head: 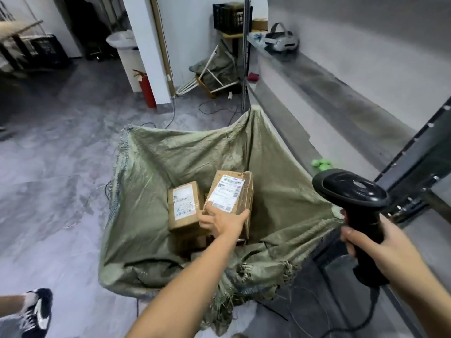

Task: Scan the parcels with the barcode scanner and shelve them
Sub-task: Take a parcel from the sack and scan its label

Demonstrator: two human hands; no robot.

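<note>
Down inside the open green woven sack [151,167] on the grey floor, I am gripping a cardboard parcel [231,193] with my left hand [220,222], my thumb lying on the edge of its white shipping label and my fingers curling round its lower right side. I am holding this parcel tilted, label facing up toward me. Just beside it on the left, a second parcel [184,207] is lying in the sack with its own label up, and more cardboard is showing beneath the two. Off to the right, my right hand [377,250] is wrapping tightly around the handle of the black barcode scanner [358,203], whose head is pointing away from me, above the sack's right edge; its cable is trailing down toward the floor. Along the right side, a grey metal shelf [341,98] is running into the distance, carrying a white headset [281,41]. Farther back, a red fire extinguisher [147,90] is standing against a white pillar, and someone's black-and-white shoe [36,313] is showing at the lower left.
</note>
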